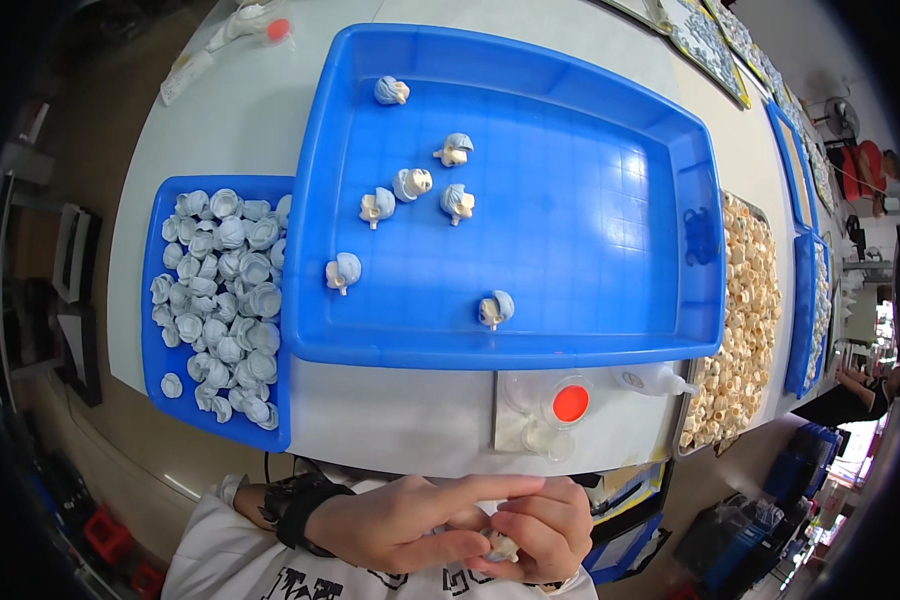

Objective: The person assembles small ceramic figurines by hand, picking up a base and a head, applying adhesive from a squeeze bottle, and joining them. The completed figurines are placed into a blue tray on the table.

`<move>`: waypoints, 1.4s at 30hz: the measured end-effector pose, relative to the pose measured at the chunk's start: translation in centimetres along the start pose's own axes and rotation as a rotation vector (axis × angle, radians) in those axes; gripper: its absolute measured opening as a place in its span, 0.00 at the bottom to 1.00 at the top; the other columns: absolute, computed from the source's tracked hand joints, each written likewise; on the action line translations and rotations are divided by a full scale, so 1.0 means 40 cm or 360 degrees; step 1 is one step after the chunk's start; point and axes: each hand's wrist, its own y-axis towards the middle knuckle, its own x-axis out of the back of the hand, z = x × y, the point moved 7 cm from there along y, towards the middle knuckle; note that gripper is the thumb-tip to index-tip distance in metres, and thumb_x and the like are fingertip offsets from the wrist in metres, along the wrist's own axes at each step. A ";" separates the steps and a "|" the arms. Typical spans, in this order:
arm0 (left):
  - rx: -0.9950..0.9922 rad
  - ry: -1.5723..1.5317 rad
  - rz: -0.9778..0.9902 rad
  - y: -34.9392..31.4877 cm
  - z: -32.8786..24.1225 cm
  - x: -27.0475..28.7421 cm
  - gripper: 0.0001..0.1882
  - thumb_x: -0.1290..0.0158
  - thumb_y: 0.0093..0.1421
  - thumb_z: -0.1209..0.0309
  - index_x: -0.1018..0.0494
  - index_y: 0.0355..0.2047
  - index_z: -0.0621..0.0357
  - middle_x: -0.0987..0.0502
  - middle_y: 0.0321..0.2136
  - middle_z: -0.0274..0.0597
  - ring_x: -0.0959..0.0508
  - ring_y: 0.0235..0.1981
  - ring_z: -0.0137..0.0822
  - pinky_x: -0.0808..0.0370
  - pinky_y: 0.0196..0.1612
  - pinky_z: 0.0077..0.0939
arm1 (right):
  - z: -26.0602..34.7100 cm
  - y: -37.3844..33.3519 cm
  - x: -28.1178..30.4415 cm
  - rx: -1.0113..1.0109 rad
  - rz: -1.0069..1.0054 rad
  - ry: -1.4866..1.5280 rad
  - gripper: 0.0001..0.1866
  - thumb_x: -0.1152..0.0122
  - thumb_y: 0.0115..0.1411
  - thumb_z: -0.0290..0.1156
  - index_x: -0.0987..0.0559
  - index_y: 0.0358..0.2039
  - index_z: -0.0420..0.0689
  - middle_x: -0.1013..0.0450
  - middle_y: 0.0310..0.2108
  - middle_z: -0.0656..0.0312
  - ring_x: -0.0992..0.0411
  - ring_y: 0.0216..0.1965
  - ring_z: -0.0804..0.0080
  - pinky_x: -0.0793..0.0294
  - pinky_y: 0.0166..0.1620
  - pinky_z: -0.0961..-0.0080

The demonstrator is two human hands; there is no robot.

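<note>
Close to my body, below the table's near edge, both hands meet around a small doll head (503, 547). It has a cream face part, and a bit of pale blue shows beside it, mostly covered by fingers. My left hand (400, 522), with a black band at the wrist, pinches it between thumb and fingers, its index finger stretched across toward the right hand. My right hand (548, 528) curls its fingers round the same head from the other side. A large blue tray (510, 352) ahead holds several doll heads (457, 203) with light blue hair.
To the left, a smaller blue tray (156, 400) is heaped with pale blue hair pieces (232, 290). A tray of cream head parts (735, 320) lies right. Between them are a round container with a red-orange centre (570, 403) and a white squeeze bottle (650, 379).
</note>
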 end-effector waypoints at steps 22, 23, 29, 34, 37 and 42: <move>-0.0258 -0.0550 -0.0514 0.007 -0.025 0.086 0.26 0.58 0.60 0.49 0.33 0.36 0.65 0.32 0.17 0.37 0.32 0.18 0.28 0.35 0.25 0.20 | -0.022 -0.009 0.034 0.0103 -0.0276 0.0221 0.32 0.36 0.49 0.42 0.35 0.50 0.38 0.29 0.26 0.57 0.30 0.24 0.66 0.32 0.27 0.76; -0.0302 -0.0631 -0.0540 0.009 -0.030 0.095 0.28 0.62 0.61 0.48 0.34 0.38 0.66 0.32 0.16 0.37 0.33 0.18 0.28 0.35 0.25 0.21 | -0.022 -0.012 0.044 0.0106 -0.0335 0.0223 0.28 0.40 0.52 0.37 0.35 0.49 0.36 0.29 0.24 0.56 0.31 0.23 0.67 0.32 0.27 0.77; -0.0404 -0.1217 -0.0679 0.033 -0.029 0.128 0.33 0.79 0.63 0.46 0.38 0.45 0.64 0.38 0.12 0.36 0.34 0.16 0.32 0.36 0.23 0.26 | -0.080 -0.102 0.155 -0.0382 -0.0835 -0.0315 0.21 0.50 0.59 0.38 0.34 0.47 0.35 0.32 0.25 0.58 0.35 0.23 0.72 0.34 0.28 0.78; -0.0533 -0.1237 -0.0540 0.031 -0.042 0.133 0.27 0.72 0.64 0.50 0.39 0.45 0.64 0.36 0.14 0.38 0.33 0.17 0.32 0.35 0.24 0.24 | -0.192 -0.164 0.334 -0.1012 -0.1114 -0.0764 0.20 0.48 0.55 0.27 0.34 0.49 0.37 0.33 0.29 0.61 0.36 0.27 0.76 0.37 0.31 0.81; -0.0501 -0.0842 -0.0454 0.027 -0.046 0.118 0.21 0.61 0.62 0.57 0.39 0.42 0.65 0.33 0.15 0.39 0.33 0.17 0.31 0.35 0.24 0.24 | -0.264 -0.215 0.404 -0.1453 -0.0874 -0.1074 0.19 0.44 0.52 0.25 0.29 0.47 0.41 0.35 0.33 0.60 0.38 0.28 0.75 0.38 0.30 0.82; -0.0168 -0.0579 -0.0395 0.022 -0.020 0.095 0.17 0.52 0.55 0.68 0.41 0.38 0.68 0.31 0.18 0.42 0.31 0.18 0.33 0.36 0.23 0.24 | -0.348 -0.207 0.374 -0.1314 -0.0493 -0.1194 0.17 0.46 0.52 0.21 0.27 0.45 0.41 0.35 0.33 0.60 0.36 0.25 0.74 0.35 0.30 0.79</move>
